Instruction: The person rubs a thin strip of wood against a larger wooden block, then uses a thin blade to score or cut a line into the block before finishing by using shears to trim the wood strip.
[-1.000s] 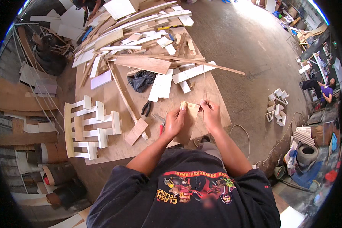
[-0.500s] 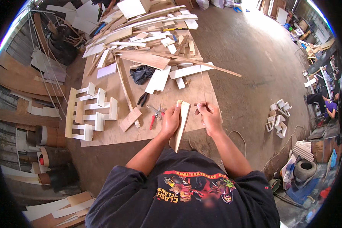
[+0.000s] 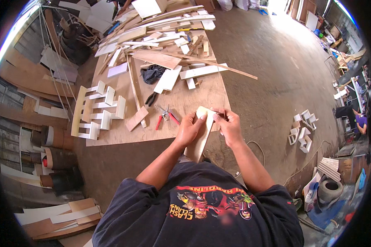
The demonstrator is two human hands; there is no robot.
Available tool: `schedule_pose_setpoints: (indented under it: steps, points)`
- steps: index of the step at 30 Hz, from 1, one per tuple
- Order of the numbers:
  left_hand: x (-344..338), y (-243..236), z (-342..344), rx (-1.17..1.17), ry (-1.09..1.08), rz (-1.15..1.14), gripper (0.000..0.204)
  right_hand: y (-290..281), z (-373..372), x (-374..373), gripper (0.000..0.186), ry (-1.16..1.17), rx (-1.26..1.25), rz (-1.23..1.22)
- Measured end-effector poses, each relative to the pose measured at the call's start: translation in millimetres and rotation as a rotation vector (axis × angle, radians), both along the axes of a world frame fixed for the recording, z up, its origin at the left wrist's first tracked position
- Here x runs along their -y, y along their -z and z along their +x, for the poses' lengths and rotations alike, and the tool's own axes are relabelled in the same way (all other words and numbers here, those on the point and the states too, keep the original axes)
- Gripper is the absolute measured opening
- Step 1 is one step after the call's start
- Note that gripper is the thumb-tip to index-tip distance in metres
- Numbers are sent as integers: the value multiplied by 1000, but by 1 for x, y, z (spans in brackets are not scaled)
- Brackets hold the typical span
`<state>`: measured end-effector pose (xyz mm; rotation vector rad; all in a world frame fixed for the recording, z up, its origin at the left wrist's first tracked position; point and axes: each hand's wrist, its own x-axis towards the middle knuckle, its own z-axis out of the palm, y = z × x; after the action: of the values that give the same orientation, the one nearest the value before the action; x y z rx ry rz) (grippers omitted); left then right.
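A narrow pale wooden board (image 3: 200, 138) stands tilted in front of my chest, its far end up and its near end toward my shirt. My left hand (image 3: 189, 128) grips its left edge near the top, thumb on the face. At the top right corner, my right hand (image 3: 229, 125) is closed in a pinch with the fingertips against the board's edge. Whatever those fingers pinch is too small or hidden to make out. On the table beyond lie pliers with red handles (image 3: 166, 115) spread apart and black-handled pliers (image 3: 151, 99).
The plywood table (image 3: 185, 105) carries a pile of wood offcuts (image 3: 156, 41), a black plastic bag (image 3: 153, 74) and a white slatted wooden assembly (image 3: 105, 120). White wooden frames (image 3: 304, 131) and a cable (image 3: 257, 150) lie on the floor at right. Another person (image 3: 360, 123) is at far right.
My right hand has come in from beside the board to touch its top right corner. The board has turned so that its broad face shows more.
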<state>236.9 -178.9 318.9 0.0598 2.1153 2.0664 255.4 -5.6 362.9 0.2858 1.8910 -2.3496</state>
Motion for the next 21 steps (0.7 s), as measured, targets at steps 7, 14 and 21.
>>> schedule_pose_setpoints:
  steps: [7, 14, 21]
  points:
    - [-8, -18, 7, -52, -76, -41, 42, 4, -7, -15, 22, -29, 6, -7]
    - [-14, -15, 2, -170, -123, -76, 38, 10, -14, -19, 19, -7, -14, -46]
    - [-15, 4, -11, -100, -142, 56, 34, 6, -23, -17, 22, -3, 3, -96]
